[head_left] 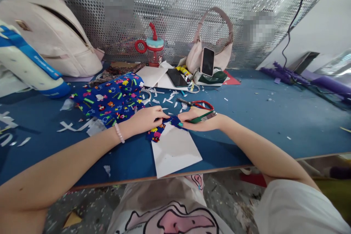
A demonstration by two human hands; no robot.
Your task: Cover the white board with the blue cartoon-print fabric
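Observation:
Near the table's front edge lies a white board (177, 150) with a strip of blue patterned fabric (157, 132) along its far end. My left hand (148, 119), a beaded bracelet at its wrist, has its fingers closed at the fabric's upper edge. From the right, my right hand (199, 119) pinches the same fabric. Scissors (203, 106) with red and green handles rest in the right palm, blades pointing left and away. A larger piece of the blue patterned fabric (109, 98) lies beyond my left hand.
White paper scraps (168, 98) are scattered behind the hands. Farther back are a dark phone (177, 78), a glue stick (185, 71), a red-handled cup (155, 53) and a pink handbag (225, 55) with a phone against it. A bottle (30, 62) and backpack (60, 40) stand left.

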